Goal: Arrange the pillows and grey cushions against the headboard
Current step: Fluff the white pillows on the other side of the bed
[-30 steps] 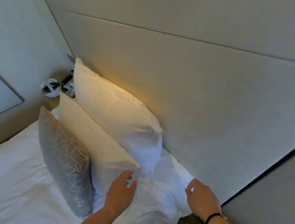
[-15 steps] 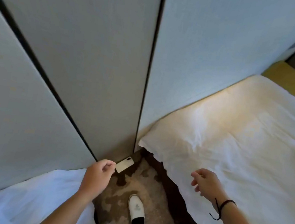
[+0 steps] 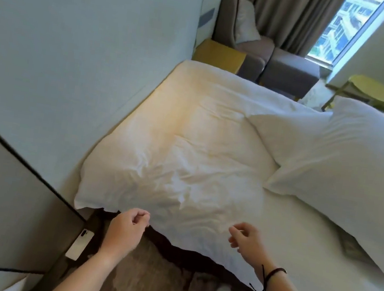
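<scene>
Pillows (image 3: pixel 346 162) beyond both loosely curled hands

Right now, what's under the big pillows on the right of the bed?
The two white pillows lie on the white duvet. A dark patterned patch peeks out beneath the lower pillow's edge, possibly a grey cushion; the pillow covers most of it, so I cannot confirm.

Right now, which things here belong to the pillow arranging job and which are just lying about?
For the job:
white pillows
headboard
bed
left hand
right hand

Lying about:
phone
armchair
yellow round table
</scene>
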The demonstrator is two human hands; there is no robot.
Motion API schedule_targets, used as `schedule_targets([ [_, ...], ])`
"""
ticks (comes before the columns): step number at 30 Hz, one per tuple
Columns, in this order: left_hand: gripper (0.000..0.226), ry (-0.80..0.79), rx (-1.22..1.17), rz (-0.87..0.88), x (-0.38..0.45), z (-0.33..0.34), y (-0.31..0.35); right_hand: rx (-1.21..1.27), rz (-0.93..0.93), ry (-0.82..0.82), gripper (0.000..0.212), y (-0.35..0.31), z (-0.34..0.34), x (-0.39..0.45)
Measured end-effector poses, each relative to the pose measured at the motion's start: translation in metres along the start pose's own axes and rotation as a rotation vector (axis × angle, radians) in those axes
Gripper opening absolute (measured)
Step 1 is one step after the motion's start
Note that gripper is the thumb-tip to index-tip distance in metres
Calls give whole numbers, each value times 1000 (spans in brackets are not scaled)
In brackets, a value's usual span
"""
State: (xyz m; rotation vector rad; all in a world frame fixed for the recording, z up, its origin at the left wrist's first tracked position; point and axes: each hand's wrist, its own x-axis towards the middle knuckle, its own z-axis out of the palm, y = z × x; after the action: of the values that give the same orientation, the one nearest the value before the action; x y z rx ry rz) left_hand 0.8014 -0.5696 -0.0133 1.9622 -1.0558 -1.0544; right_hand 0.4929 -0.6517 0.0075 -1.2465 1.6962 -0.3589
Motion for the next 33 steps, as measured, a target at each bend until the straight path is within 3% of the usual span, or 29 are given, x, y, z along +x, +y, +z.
schedule_targets([
  [9,20,-112,184,16,52,179,132,109,73,28,8,73,-161,110],
  [14,18,-112,135,70,87,261,219,135,130,142,11,93,-243,166],
  [18,18,-156,94,81,113,296,249,161,164,194,10,108,-274,193],
  [26,23,-386,143,68,170,362,281,208,366,334,7,135,-312,161],
  [33,24,-537,137,167,179,446,333,176,461,603,15,168,-403,135],
])
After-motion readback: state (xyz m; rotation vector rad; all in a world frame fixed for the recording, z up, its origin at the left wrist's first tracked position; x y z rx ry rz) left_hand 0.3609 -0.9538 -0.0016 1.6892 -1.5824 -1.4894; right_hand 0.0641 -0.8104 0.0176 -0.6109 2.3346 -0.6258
